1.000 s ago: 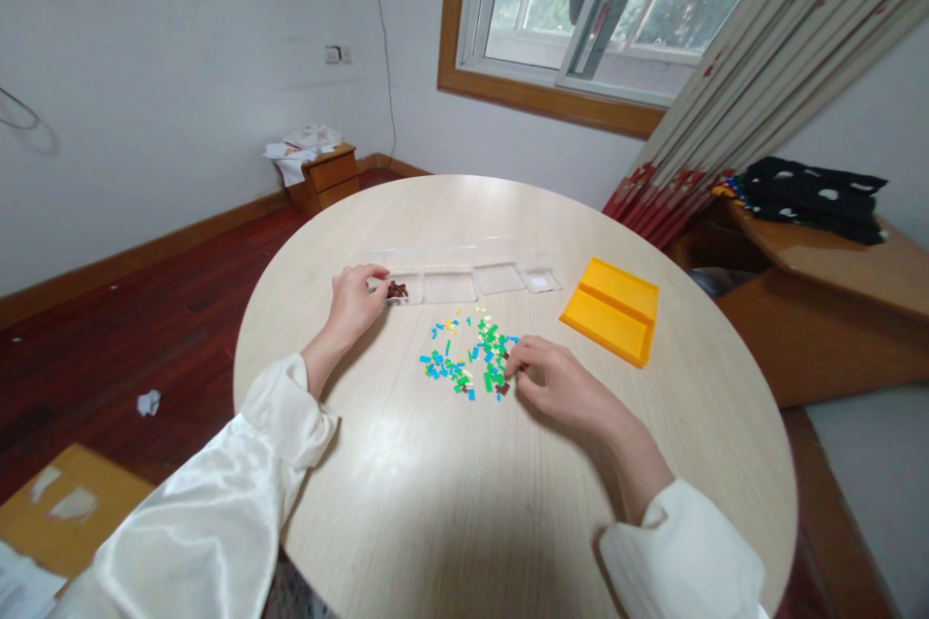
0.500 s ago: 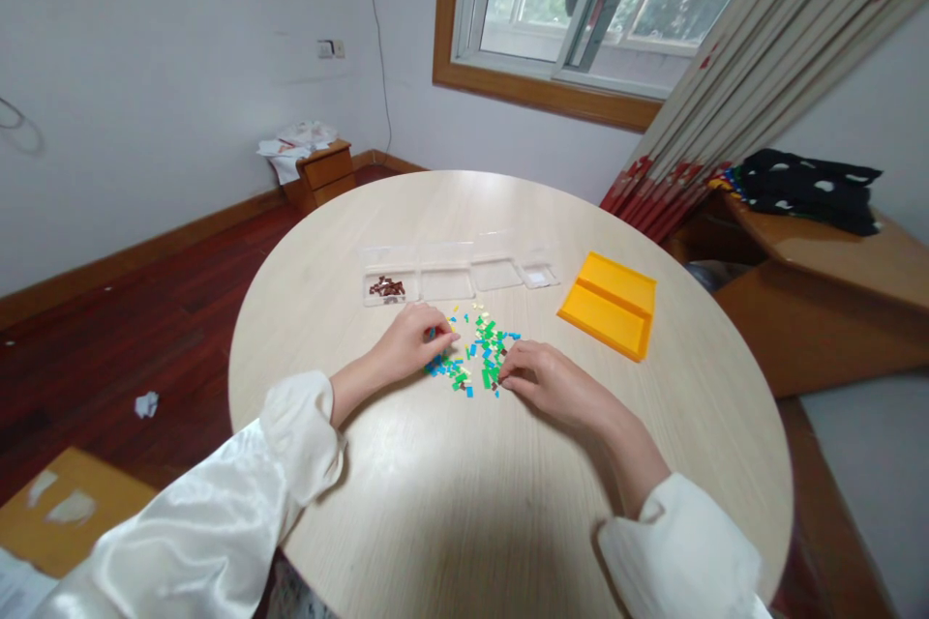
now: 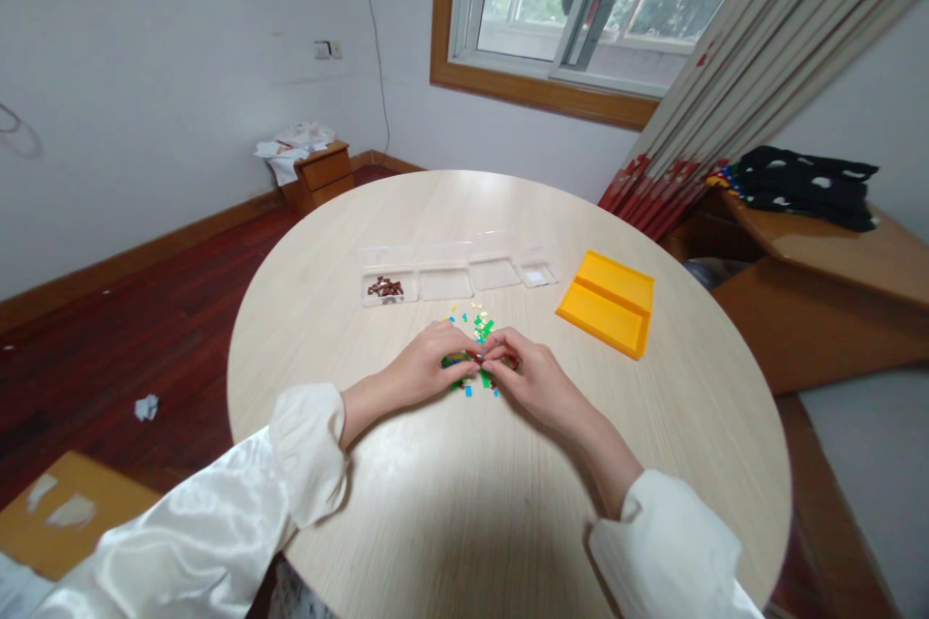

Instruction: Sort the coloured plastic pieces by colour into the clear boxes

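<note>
Over a pile of small plastic bricks in green, blue, yellow and brown, my two hands meet, fingertips nearly touching. My left hand is closed in a pinch from the left, a brown brick showing at its fingertips. From the right, my right hand pinches toward the same spot, with a bit of brown showing inside its curled fingers. Both hands hide much of the pile. Behind them stands a clear plastic box with several brown bricks in it.
Clear open boxes continue the row to the right behind the pile. A yellow two-part tray lies at the right on the round wooden table. Beyond the table are a window, a curtain and a low cabinet.
My right hand has moved left and slightly up, and my left hand has moved right and slightly down. They now meet over the pile. Boxes and tray stay in place.
</note>
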`<state>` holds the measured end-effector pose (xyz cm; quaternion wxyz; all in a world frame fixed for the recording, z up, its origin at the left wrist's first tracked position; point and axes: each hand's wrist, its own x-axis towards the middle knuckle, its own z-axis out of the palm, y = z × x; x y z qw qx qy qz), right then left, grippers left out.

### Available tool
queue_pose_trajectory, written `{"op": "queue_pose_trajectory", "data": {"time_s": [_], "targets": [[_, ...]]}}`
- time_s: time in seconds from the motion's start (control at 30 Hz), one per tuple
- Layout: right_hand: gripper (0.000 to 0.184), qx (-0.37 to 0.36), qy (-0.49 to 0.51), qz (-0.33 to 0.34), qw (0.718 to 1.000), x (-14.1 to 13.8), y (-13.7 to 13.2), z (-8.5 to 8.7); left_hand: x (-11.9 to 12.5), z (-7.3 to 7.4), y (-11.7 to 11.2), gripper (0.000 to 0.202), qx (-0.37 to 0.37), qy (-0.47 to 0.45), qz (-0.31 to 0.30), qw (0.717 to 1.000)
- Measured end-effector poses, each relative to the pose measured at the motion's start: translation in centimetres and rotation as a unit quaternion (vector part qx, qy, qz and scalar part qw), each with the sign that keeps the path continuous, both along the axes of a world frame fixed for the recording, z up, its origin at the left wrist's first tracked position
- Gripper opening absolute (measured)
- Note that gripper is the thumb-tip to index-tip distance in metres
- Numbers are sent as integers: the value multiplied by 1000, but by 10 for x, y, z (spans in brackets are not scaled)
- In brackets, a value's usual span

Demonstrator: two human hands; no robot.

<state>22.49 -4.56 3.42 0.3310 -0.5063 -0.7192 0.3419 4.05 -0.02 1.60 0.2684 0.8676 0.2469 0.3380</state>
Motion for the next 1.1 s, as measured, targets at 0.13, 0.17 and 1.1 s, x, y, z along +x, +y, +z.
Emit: {"op": "queue_pose_trajectory", "data": {"time_s": [0.13, 0.17, 1.1], "targets": [[11, -7, 9, 4, 1000, -3, -1, 1, 0, 1, 1, 11, 0, 5, -19, 1000], [11, -7, 12, 6, 1000, -3, -1, 2, 0, 1, 1, 11, 0, 6, -22, 1000], [17, 26, -197, 100, 975, 17, 0, 7, -10, 3, 14, 11, -102, -8, 130, 986]]}}
